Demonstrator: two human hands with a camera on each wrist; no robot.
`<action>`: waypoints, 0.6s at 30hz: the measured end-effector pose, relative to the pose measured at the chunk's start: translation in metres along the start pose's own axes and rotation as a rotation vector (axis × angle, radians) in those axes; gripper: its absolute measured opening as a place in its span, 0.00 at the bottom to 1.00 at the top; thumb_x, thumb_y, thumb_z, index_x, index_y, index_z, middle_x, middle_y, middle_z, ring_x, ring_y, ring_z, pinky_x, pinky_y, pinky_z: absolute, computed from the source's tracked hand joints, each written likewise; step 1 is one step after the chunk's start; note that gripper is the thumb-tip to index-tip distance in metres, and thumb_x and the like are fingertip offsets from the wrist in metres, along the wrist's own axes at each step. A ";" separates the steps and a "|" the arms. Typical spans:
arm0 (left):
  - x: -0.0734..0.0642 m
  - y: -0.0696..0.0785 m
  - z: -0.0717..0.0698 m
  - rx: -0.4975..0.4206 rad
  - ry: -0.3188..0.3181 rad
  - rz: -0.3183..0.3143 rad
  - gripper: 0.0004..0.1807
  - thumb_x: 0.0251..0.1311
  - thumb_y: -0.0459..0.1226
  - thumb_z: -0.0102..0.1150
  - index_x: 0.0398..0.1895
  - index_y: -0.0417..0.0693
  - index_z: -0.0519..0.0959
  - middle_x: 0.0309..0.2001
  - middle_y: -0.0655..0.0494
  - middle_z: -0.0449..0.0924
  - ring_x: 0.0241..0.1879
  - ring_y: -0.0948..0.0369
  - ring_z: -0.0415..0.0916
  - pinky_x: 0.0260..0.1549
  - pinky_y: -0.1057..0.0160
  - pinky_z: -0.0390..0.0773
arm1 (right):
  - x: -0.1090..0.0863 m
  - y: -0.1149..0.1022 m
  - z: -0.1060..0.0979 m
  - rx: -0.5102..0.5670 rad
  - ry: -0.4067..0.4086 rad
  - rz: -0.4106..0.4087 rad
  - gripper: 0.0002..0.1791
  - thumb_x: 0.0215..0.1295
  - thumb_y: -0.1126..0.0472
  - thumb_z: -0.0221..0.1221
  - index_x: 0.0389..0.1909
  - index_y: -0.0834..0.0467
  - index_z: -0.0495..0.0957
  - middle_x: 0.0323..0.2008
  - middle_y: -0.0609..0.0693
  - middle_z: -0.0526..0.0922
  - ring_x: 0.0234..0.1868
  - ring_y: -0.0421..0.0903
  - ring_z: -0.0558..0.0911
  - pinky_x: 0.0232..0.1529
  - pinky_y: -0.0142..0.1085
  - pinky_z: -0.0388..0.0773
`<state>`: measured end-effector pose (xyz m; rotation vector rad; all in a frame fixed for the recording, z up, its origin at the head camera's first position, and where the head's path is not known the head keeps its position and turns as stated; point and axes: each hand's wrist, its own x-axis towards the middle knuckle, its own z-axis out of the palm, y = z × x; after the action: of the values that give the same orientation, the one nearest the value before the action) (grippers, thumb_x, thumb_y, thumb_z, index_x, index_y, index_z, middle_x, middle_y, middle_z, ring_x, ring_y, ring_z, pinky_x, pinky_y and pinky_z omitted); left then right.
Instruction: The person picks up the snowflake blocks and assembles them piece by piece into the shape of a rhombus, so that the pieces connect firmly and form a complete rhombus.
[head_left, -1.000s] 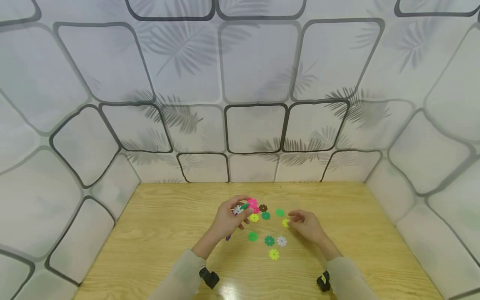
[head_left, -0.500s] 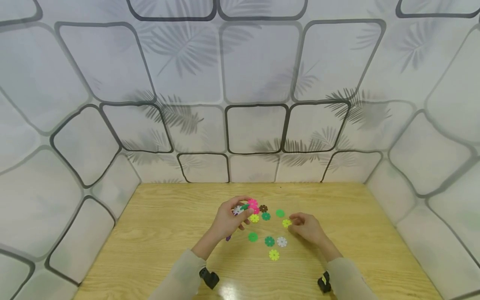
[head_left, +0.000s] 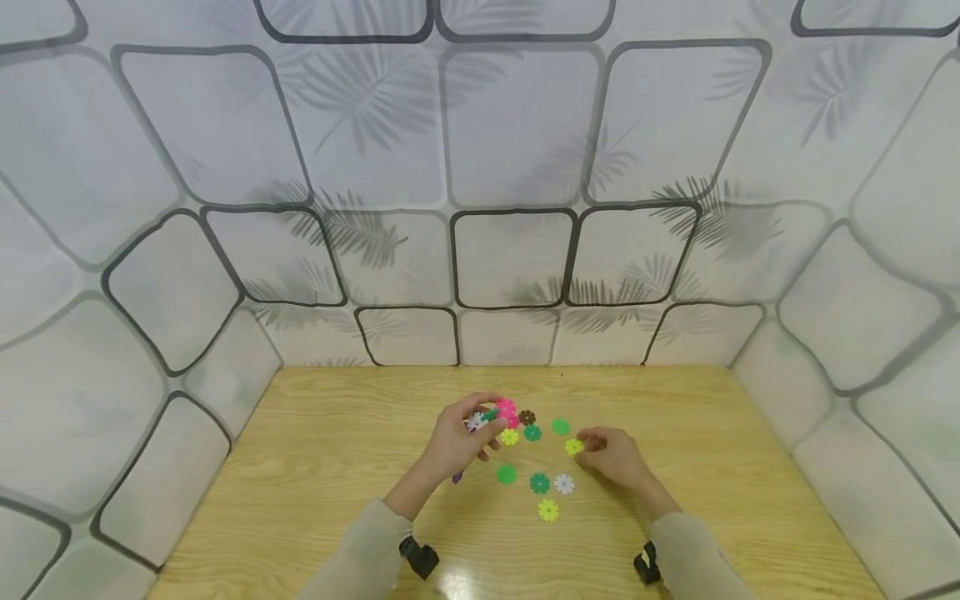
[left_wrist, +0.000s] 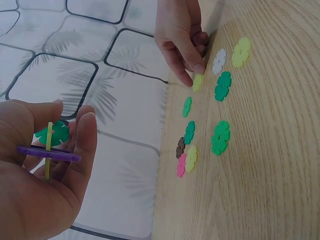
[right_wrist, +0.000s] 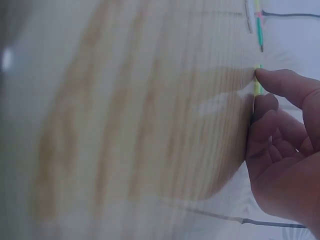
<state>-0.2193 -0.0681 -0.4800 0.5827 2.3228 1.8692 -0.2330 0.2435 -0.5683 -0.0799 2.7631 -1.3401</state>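
My left hand (head_left: 453, 437) holds a small cluster of slotted plastic snowflake discs joined at angles above the table. In the head view a pink disc (head_left: 506, 407) and a white one show at its fingers; the left wrist view shows a purple disc (left_wrist: 49, 154), a yellow disc (left_wrist: 49, 135) crossing it and a green disc (left_wrist: 56, 133) behind. Low over the tabletop, my right hand (head_left: 615, 454) pinches a yellow snowflake disc (head_left: 573, 447) between thumb and fingertip. That disc appears edge-on at the fingertips in the right wrist view, its far side hidden.
Loose snowflake discs lie between the hands, among them a brown disc (head_left: 527, 417), a light green disc (head_left: 561, 427), a white disc (head_left: 564, 484) and a yellow disc (head_left: 548, 510). The wooden table (head_left: 337, 417) ends at patterned wall coverings (head_left: 510, 258) behind and at both sides.
The right fingertips have shifted very slightly at the yellow disc, which shows a little more now. The left hand and its cluster stay in place.
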 end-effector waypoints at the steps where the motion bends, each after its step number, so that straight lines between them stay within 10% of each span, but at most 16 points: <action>1: 0.000 0.000 0.000 0.000 0.000 -0.001 0.23 0.73 0.35 0.65 0.68 0.43 0.77 0.59 0.32 0.78 0.30 0.54 0.89 0.27 0.47 0.90 | 0.000 -0.001 0.000 0.004 0.000 -0.002 0.21 0.61 0.62 0.73 0.53 0.65 0.85 0.35 0.49 0.85 0.36 0.43 0.78 0.39 0.32 0.76; 18: 0.002 -0.001 0.001 -0.003 -0.015 0.010 0.25 0.74 0.37 0.64 0.70 0.38 0.75 0.52 0.34 0.80 0.31 0.48 0.89 0.26 0.45 0.89 | -0.001 0.000 0.003 -0.033 0.017 -0.001 0.16 0.62 0.62 0.73 0.49 0.61 0.85 0.34 0.49 0.83 0.35 0.44 0.77 0.38 0.37 0.75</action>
<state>-0.2207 -0.0668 -0.4808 0.6071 2.3111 1.8658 -0.2321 0.2413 -0.5700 -0.0720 2.8001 -1.3018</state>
